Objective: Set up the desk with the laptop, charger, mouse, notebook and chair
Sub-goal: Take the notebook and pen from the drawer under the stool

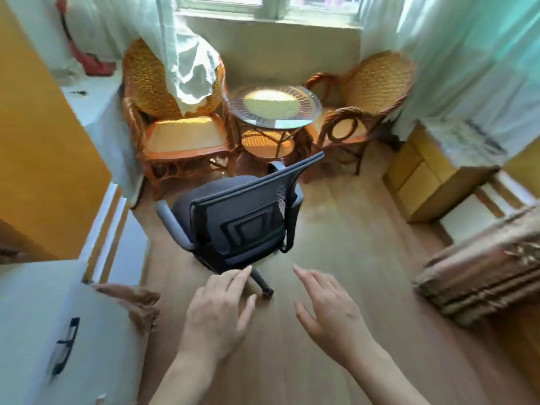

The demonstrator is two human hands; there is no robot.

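We see both of our hands stretched forward over the wooden floor, holding nothing. Our left hand has its fingers straight and loosely spread, the fingertips reaching toward the base of the black office chair; whether they touch it we cannot tell. Our right hand is likewise released, fingers extended and apart, hovering near the chair but clear of it. The chair stands in the middle of the floor, just beyond our hands, its mesh back turned toward us and tilted, with grey armrests on either side and one castor leg showing near our left fingertips. Farther off, under the window, a round glass-topped table sits between two wicker chairs: one on the far left with a pale curtain draped over its back, one on the far right. A white surface lies near left, and a low wooden cabinet stands to the right.
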